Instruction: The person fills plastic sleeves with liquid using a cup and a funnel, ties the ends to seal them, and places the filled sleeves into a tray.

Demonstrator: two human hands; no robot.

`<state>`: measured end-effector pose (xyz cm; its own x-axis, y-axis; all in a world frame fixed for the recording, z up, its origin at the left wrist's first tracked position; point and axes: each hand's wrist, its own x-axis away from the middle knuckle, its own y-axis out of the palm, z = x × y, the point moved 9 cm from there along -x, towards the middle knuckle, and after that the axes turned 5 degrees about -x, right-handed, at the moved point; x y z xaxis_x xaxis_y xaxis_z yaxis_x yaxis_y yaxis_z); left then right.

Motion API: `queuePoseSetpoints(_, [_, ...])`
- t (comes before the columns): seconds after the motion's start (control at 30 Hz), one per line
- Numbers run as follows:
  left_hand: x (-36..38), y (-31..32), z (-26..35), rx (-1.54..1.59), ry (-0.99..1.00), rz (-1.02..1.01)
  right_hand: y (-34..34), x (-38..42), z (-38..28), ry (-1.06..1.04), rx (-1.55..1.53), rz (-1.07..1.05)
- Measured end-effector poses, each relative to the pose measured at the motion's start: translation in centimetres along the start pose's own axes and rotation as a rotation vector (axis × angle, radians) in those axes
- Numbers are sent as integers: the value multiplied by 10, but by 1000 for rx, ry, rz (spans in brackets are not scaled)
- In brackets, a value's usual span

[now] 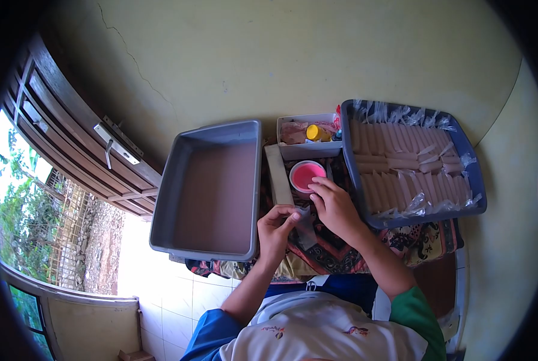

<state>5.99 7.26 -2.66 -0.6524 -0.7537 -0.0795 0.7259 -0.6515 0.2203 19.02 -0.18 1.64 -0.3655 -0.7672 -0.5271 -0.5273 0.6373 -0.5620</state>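
Note:
My left hand (275, 231) is closed in a pinch on a thin clear plastic bag (307, 231), which hangs down over the patterned cloth. Fingers spread, my right hand (336, 210) reaches over the right rim of a small round tub (302, 175) with a pink inside, its fingertips right at the edge. To the left stands a big grey bin (256, 198) with a brownish liquid (215, 198) in it. A blue-grey bin (365, 216) on the right holds rows of filled plastic tubes (401, 137) of the same brownish colour, their clear ends sticking up.
Behind the tub is a white box (311, 150) containing a yellow-lidded container (318, 133). A pale flat bar (278, 174) lies beside the grey bin. Patterned cloth (335, 256) covers the table. A wooden door (79, 126) stands open at the left.

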Motion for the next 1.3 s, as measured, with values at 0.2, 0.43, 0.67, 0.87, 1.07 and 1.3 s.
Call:
queuePoseSetpoints(0.2, [1,-2,-6,16,30,-22,6,-2,11,84,19,1])
queuePoseSetpoints(0.43, [3,-2,-12,18,-15,-18,12,-4,19,39,-1,13])
queuePoseSetpoints(0.67, [3,-2,-13,20,-13,-25,2,-10,12,4,-45,125])
queuePoseSetpoints(0.87, [2,-4,-16,12,-1,-19,-9,-12,-8,-42,-111,170])
queuePoseSetpoints(1.07, [1,2,-11,52,-5,-29,-23,-10,-23,-72,-117,218])
queuePoseSetpoints(1.3, [-10,4,-13,-4,4,-2,-43,-10,-24,-52,-229,295])
